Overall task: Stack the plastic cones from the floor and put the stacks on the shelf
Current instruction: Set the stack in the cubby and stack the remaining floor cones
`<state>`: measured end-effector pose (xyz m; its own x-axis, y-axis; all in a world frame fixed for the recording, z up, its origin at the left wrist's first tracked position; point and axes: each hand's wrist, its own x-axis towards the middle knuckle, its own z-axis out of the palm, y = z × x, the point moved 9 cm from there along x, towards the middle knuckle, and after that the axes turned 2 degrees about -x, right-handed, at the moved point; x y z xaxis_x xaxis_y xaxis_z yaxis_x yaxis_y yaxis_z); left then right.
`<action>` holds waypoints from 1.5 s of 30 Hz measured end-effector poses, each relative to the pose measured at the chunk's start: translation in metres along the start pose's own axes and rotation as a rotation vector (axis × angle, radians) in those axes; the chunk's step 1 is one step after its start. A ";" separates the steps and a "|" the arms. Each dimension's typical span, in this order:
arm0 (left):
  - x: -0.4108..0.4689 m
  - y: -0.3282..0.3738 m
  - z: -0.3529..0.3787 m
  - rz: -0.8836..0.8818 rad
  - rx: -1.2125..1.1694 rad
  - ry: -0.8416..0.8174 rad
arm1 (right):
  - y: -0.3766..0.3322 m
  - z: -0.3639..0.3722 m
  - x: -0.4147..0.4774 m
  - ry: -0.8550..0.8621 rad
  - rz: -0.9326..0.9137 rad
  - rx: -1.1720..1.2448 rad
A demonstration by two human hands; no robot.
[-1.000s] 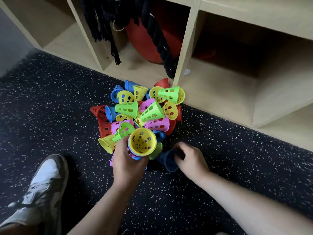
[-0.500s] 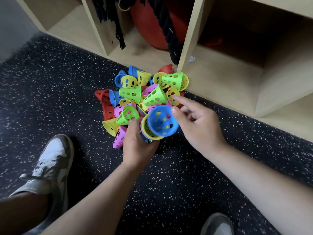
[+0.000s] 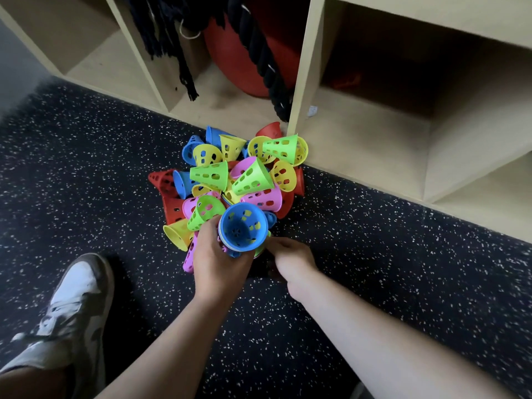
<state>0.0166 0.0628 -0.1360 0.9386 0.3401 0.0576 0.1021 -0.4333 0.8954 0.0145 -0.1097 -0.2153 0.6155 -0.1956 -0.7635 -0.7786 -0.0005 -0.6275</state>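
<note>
Floor (image 3: 374,283): dark speckled, biggest surface; wide bare stretches left and right of the cone pile, and toward the person past the hands.
Shelf unit (image 3: 299,82): pale wood, bottom edge runs diagonally behind the pile; upright divider stands right behind the pile's far edge.
Cubby right of divider (image 3: 368,133): floor board bare and roomy, dark at the back, front edge just beside the pile's far-right cones.
Cubby left of divider (image 3: 218,105): holds a red round thing (image 3: 247,53) and dark ropes (image 3: 259,47) hanging over it; little free room.
Far-left cubby (image 3: 86,53): bare board, well apart from the pile.
Shoe (image 3: 74,306): grey-white, on floor left of the pile and nearer the person, apart from it.
Cone pile (image 3: 239,174): loose perforated cones, green, yellow, pink, blue, red, tumbled on the floor against the shelf's front edge.
Green cone (image 3: 285,149): far-right top of the pile, lying on its side, nearly touching the divider base.
Stack (image 3: 241,230): nested cones at the pile's near edge, blue one on top, open mouth up.
Left hand (image 3: 218,263): wrapped round the stack from below, clamped on it.
Right hand (image 3: 290,257): low at the near-right of the stack, fingers tucked under toward the floor; can't tell if it grips anything.
</note>
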 end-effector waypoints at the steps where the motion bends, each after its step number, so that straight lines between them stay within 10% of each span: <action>1: 0.001 -0.001 0.000 -0.001 -0.002 0.004 | 0.000 0.004 0.002 -0.011 0.000 0.067; 8: 0.006 -0.015 0.003 -0.026 0.020 0.012 | -0.021 -0.029 -0.001 0.127 -0.170 0.005; 20: 0.010 -0.002 0.012 0.058 0.096 -0.001 | -0.148 -0.046 -0.117 0.045 -1.386 -0.431; 31: 0.015 -0.004 0.003 -0.055 -0.077 0.074 | -0.132 -0.031 0.007 0.179 -0.730 -0.255; 45: 0.023 -0.002 -0.013 -0.036 -0.018 0.082 | -0.134 0.011 0.022 0.008 -0.709 -0.279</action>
<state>0.0337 0.0825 -0.1312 0.9042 0.4227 0.0607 0.1287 -0.4052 0.9051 0.1338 -0.1031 -0.1494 0.9797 -0.0633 -0.1905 -0.2002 -0.3767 -0.9045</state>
